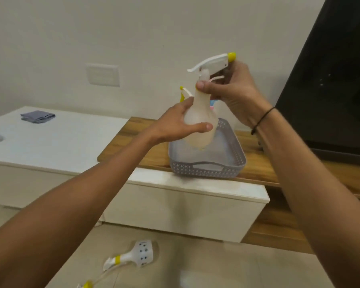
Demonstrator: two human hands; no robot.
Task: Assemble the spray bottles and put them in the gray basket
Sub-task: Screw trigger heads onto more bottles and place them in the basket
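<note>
Spray bottles: three in view. One translucent bottle is held in the air, one lies on the floor, and part of another with a yellow nozzle shows behind the left hand.
Loose parts: a yellow-tipped piece with a tube lies on the floor at the bottom edge.
Basket: one gray basket sits at the front edge of the wooden table, with nothing visible inside.
Held bottle: upright above the basket's far end, its white trigger head seated at the neck.
Left hand: wrapped around the bottle's round body.
Right hand: closed on the neck, just below the trigger head.
Surroundings: a folded gray cloth lies on the white cabinet, far left; a dark panel stands at the right.
</note>
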